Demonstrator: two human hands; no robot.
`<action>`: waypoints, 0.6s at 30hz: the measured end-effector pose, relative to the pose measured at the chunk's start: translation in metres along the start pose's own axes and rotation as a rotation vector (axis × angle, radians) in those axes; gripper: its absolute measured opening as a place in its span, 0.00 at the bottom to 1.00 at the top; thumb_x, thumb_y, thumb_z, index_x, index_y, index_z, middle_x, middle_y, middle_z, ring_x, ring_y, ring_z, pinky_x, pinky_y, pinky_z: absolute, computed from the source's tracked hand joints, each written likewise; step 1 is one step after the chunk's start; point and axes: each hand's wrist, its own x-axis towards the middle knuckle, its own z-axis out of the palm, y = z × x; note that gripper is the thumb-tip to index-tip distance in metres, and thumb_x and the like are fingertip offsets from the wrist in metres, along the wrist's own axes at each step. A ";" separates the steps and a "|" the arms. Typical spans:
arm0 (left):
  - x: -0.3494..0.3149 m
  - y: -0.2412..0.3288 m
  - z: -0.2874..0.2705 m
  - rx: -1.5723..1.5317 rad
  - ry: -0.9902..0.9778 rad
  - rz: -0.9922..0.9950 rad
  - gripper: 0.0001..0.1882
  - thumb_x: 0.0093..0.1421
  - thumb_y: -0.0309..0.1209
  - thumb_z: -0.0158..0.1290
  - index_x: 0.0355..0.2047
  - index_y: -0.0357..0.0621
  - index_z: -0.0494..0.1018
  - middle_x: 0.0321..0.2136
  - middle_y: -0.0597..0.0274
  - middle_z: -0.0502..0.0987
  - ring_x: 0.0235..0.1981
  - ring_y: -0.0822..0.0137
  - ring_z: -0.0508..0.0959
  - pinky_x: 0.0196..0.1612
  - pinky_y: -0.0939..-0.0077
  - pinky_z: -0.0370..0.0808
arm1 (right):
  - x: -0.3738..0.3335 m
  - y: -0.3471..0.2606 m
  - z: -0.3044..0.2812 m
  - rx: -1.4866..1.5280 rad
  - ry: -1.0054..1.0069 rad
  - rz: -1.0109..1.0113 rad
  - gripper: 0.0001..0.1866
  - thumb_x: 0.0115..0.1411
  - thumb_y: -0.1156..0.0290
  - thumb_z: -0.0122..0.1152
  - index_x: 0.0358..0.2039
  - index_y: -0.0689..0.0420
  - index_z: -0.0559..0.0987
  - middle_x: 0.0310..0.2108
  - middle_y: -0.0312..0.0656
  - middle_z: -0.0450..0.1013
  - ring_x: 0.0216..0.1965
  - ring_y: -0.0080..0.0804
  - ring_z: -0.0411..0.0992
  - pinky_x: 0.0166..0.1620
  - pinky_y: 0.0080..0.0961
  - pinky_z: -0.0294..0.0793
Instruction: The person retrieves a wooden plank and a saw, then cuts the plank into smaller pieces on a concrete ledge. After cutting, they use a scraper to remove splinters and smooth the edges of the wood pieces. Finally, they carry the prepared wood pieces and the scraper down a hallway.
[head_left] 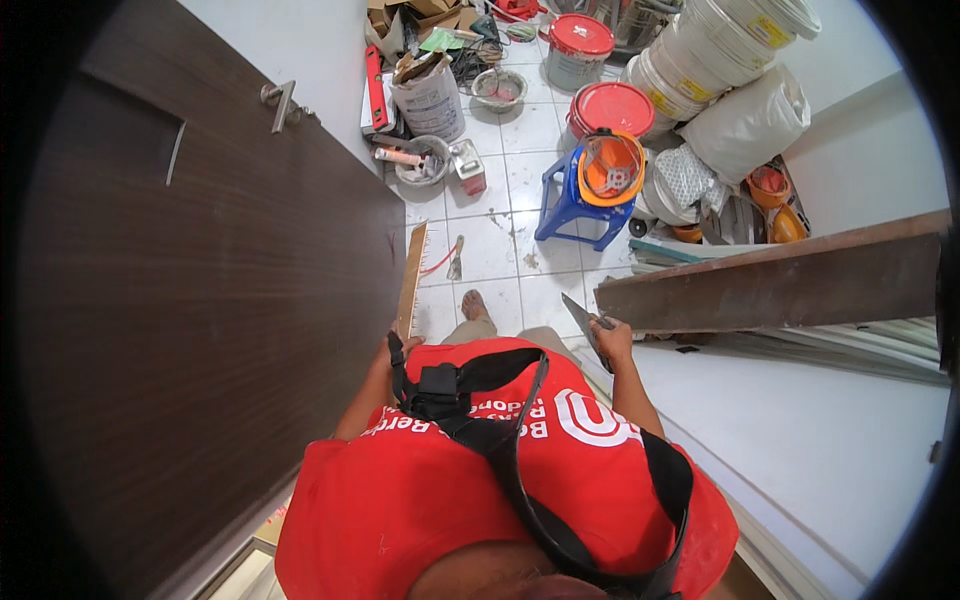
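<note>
My right hand (pixel 612 340) is closed round the handle of a steel trowel (pixel 578 318), whose pointed blade reaches forward and left over the tiles. Low beside the dark door, my left hand (pixel 408 342) grips the near end of a long tan strip (pixel 410 285) with a ragged whitish edge; the fingers are partly hidden by my shirt and strap. A putty knife (pixel 456 258) lies on the floor right of the strip, close to a thin red cord (pixel 437 265).
A dark brown door (pixel 250 240) with a lever handle stands left. Ahead are a blue stool (pixel 585 205) bearing an orange helmet (pixel 610 165), red-lidded buckets (pixel 580 40), a grey bowl (pixel 424 160) and stacked white pails (pixel 700 55). A brown plank (pixel 770 285) juts in from the right.
</note>
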 end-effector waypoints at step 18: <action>0.170 0.176 -0.028 -0.070 -0.137 -0.089 0.43 0.52 0.32 0.65 0.66 0.42 0.58 0.51 0.56 0.73 0.49 0.66 0.74 0.54 0.71 0.69 | 0.163 -0.260 -0.011 0.472 -0.029 -0.193 0.26 0.55 0.66 0.70 0.50 0.69 0.77 0.31 0.38 0.77 0.27 0.21 0.72 0.30 0.19 0.71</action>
